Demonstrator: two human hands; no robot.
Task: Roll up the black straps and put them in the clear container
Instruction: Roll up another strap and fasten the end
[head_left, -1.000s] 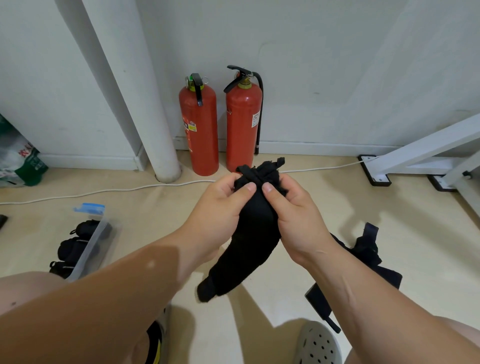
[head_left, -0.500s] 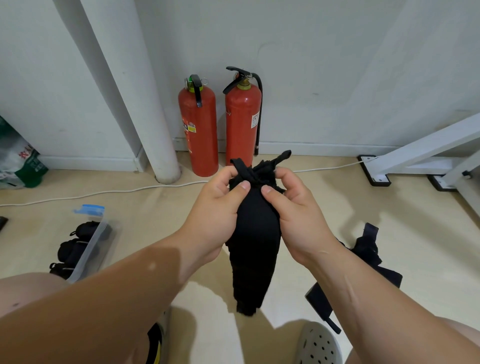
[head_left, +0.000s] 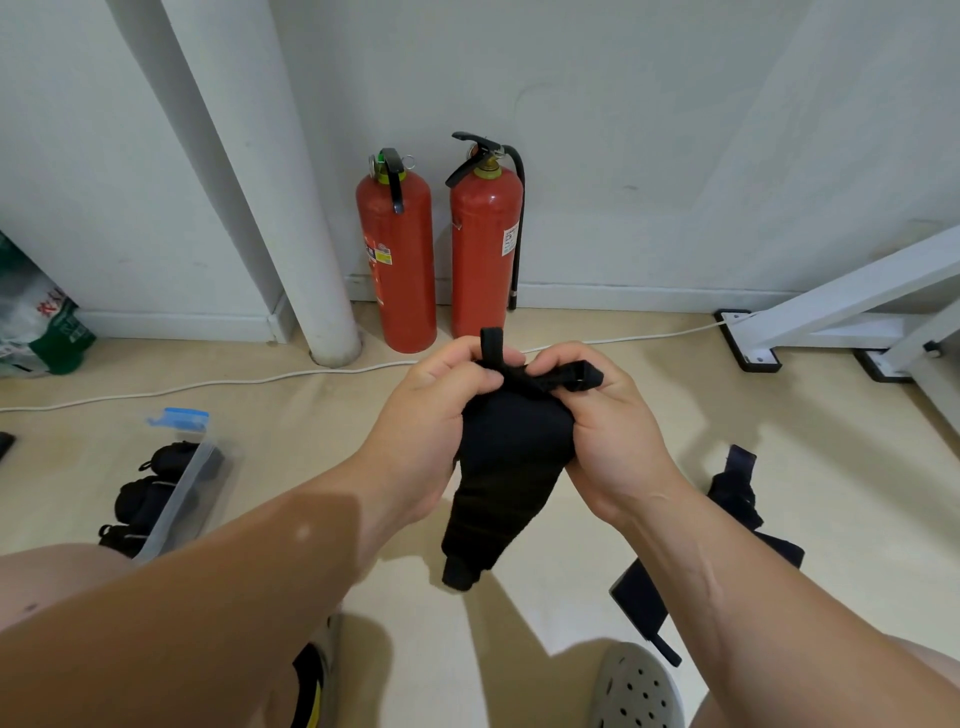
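Since a moment ago the black strap's (head_left: 506, 467) hanging tail has swung slightly left. The left hand (head_left: 436, 410) and right hand (head_left: 608, 431) both pinch its bunched top, held above the floor. It is soft and light and probably rolls best from that thick end; the clear container (head_left: 182, 499) sits well to the left.

Bright, sharp; hard floor shadows (wide-angle bowing).

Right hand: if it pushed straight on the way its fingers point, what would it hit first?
The right hand would probably meet the left hand, just across the black strap both grip, though depth is unclear.
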